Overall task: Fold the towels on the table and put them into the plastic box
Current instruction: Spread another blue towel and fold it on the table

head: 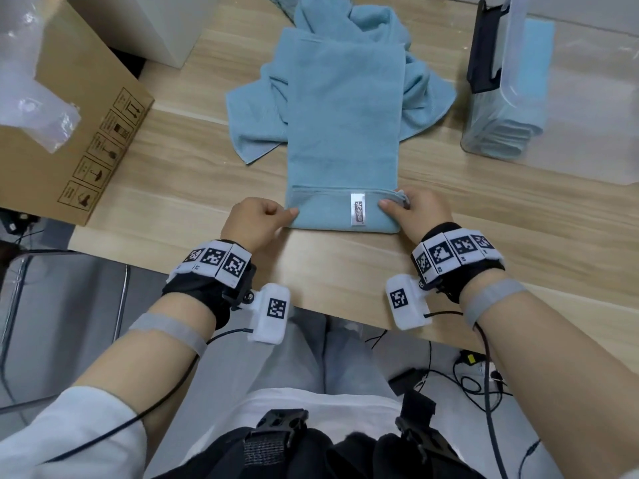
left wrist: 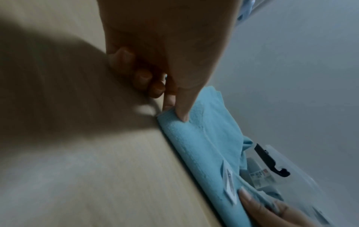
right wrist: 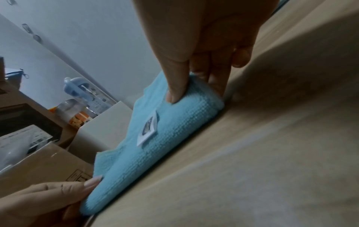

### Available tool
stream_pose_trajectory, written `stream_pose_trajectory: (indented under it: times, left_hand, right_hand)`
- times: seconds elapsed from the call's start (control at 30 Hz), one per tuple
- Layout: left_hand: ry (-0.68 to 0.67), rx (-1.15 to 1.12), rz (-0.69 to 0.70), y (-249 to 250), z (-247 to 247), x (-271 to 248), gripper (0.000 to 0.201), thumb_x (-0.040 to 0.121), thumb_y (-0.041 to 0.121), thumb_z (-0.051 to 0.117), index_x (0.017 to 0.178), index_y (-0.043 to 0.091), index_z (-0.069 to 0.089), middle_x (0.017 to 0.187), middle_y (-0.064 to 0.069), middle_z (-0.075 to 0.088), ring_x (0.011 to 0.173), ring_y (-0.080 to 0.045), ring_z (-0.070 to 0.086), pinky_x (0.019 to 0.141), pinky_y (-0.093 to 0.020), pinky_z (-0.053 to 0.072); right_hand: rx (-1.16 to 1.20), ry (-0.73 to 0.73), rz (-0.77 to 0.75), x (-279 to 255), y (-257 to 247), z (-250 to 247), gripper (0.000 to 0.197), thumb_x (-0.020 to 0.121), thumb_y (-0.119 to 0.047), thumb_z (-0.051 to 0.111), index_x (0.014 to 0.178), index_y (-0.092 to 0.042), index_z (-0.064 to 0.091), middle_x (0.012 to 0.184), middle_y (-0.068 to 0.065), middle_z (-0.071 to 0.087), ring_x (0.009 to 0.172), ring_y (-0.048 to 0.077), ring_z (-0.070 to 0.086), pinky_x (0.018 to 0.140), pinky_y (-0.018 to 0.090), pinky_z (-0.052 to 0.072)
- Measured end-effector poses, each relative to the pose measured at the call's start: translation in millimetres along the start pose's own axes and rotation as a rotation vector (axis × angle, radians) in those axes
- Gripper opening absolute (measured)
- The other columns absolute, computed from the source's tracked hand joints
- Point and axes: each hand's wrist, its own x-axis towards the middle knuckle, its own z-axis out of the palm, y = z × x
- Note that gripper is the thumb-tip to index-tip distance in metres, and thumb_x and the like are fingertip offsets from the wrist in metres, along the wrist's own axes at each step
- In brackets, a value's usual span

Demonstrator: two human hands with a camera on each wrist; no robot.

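A light blue towel (head: 344,133) lies lengthwise on the wooden table (head: 179,188), folded into a long strip, its near end turned over with a white label (head: 358,209) on top. My left hand (head: 257,221) pinches the near left corner of that end (left wrist: 174,119). My right hand (head: 415,210) pinches the near right corner (right wrist: 194,98), thumb on top. More crumpled blue towels (head: 425,91) lie under and behind the strip. The clear plastic box (head: 511,84) stands at the right with several folded blue towels inside.
A brown cardboard box (head: 79,133) with clear plastic wrap sits at the left edge of the table. A white block (head: 166,25) stands at the back left. The table's near edge runs just under my wrists; cables lie on the floor below.
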Motion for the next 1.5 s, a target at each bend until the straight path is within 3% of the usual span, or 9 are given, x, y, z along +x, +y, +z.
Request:
stream_pose_trajectory:
  times: [0.23, 0.33, 0.5, 0.63, 0.73, 0.87, 1.1, 1.33, 1.5]
  left_hand:
    - [0.165, 0.241, 0.016, 9, 5, 8, 0.030, 0.078, 0.038, 0.063, 0.058, 0.019, 0.053, 0.070, 0.002, 0.059, 0.076, -0.023, 0.056, 0.065, -0.028, 0.037]
    - [0.225, 0.212, 0.305, 10, 3, 10, 0.021, 0.070, 0.016, 0.068, 0.071, 0.025, 0.048, 0.086, 0.004, 0.054, 0.082, -0.020, 0.050, 0.071, -0.033, 0.041]
    - [-0.005, 0.410, 0.742, 5, 0, 24, 0.041, 0.061, 0.001, 0.048, 0.088, 0.025, 0.068, 0.107, 0.004, 0.065, 0.095, -0.019, 0.047, 0.082, -0.045, 0.044]
    - [-0.027, 0.333, 0.611, 4, -3, 32, 0.054, 0.066, 0.014, 0.058, 0.120, 0.016, 0.056, 0.125, -0.005, 0.053, 0.112, -0.025, 0.048, 0.097, -0.025, 0.033]
    - [-0.050, 0.089, 0.373, 8, -3, 34, 0.051, 0.071, 0.018, 0.076, 0.117, 0.012, 0.055, 0.092, 0.002, 0.051, 0.077, -0.010, 0.049, 0.069, -0.004, 0.035]
    - [-0.046, 0.188, 0.340, 8, -2, 36, 0.022, 0.072, 0.019, 0.076, 0.085, 0.014, 0.059, 0.072, 0.012, 0.046, 0.066, -0.007, 0.045, 0.057, -0.006, 0.032]
    - [-0.101, -0.129, 0.316, -5, -6, 38, 0.025, 0.079, 0.016, 0.068, 0.075, 0.031, 0.048, 0.074, 0.008, 0.053, 0.075, -0.016, 0.049, 0.072, -0.033, 0.040]
    - [-0.071, -0.092, 0.207, 11, -6, 50, 0.019, 0.083, 0.022, 0.065, 0.077, 0.029, 0.048, 0.092, -0.008, 0.065, 0.087, -0.023, 0.059, 0.080, -0.039, 0.047]
    - [0.079, 0.055, 0.284, 12, -2, 48, 0.027, 0.072, 0.015, 0.073, 0.073, 0.020, 0.047, 0.070, 0.004, 0.052, 0.068, -0.016, 0.048, 0.058, -0.015, 0.034]
  right_hand:
    - [-0.096, 0.093, 0.094, 13, -7, 6, 0.028, 0.082, -0.039, 0.060, 0.094, -0.014, 0.057, 0.090, 0.008, 0.063, 0.089, 0.029, 0.058, 0.073, 0.034, 0.041]
    - [-0.058, 0.185, 0.014, 10, -9, 4, 0.033, 0.077, -0.029, 0.068, 0.094, -0.018, 0.042, 0.092, 0.004, 0.053, 0.081, 0.024, 0.051, 0.070, 0.034, 0.040]
    - [-0.295, 0.197, -0.377, 4, -4, -4, 0.040, 0.069, 0.009, 0.055, 0.103, -0.011, 0.058, 0.109, 0.013, 0.052, 0.096, 0.032, 0.052, 0.079, 0.036, 0.038]
    - [-0.233, 0.056, -0.315, 3, 4, -4, 0.046, 0.077, -0.013, 0.064, 0.121, -0.014, 0.050, 0.124, 0.010, 0.049, 0.113, 0.029, 0.048, 0.095, 0.039, 0.037]
    - [-0.111, 0.001, -0.114, 7, 3, -5, 0.068, 0.072, -0.034, 0.073, 0.130, -0.015, 0.042, 0.125, 0.010, 0.046, 0.117, 0.025, 0.045, 0.102, 0.040, 0.037]
    - [-0.053, -0.017, -0.029, 11, 0, -3, 0.068, 0.060, -0.027, 0.083, 0.120, -0.017, 0.052, 0.119, 0.007, 0.044, 0.113, 0.023, 0.046, 0.102, 0.035, 0.037]
    - [0.232, 0.067, -0.078, 11, -4, -7, 0.033, 0.063, -0.016, 0.080, 0.063, -0.029, 0.051, 0.078, -0.011, 0.047, 0.080, 0.017, 0.050, 0.078, 0.034, 0.044]
    - [0.145, 0.046, 0.045, 26, -13, -3, 0.021, 0.081, -0.025, 0.066, 0.096, -0.015, 0.057, 0.086, -0.001, 0.056, 0.083, 0.017, 0.050, 0.068, 0.024, 0.032]
    - [0.032, 0.096, 0.053, 32, -15, -2, 0.035, 0.073, -0.027, 0.071, 0.098, -0.017, 0.049, 0.083, -0.004, 0.050, 0.083, 0.017, 0.048, 0.071, 0.026, 0.033]
